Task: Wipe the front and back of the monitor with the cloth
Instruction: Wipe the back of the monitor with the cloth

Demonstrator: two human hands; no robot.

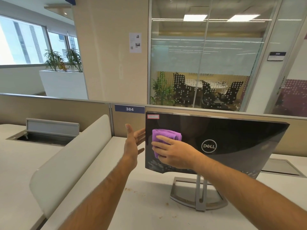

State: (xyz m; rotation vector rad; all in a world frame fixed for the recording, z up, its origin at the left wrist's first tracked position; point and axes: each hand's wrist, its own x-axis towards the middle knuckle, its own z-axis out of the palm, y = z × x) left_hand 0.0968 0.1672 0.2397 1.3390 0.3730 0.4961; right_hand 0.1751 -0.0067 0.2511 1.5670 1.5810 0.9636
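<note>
The black Dell monitor stands on a silver stand with its glossy back turned to me. A folded purple cloth lies flat against the back's left part. My right hand presses the cloth onto the panel with straight, spread fingers. My left hand is just left of the monitor's left edge, fingers straight; their tips reach behind that edge and are hidden. The screen side faces away and is out of sight.
The white desk carries some brown crumbs near the stand. A rounded white divider runs along the left. A beige partition with a "384" label stands behind the monitor. A cable hatch is open on the neighbouring desk.
</note>
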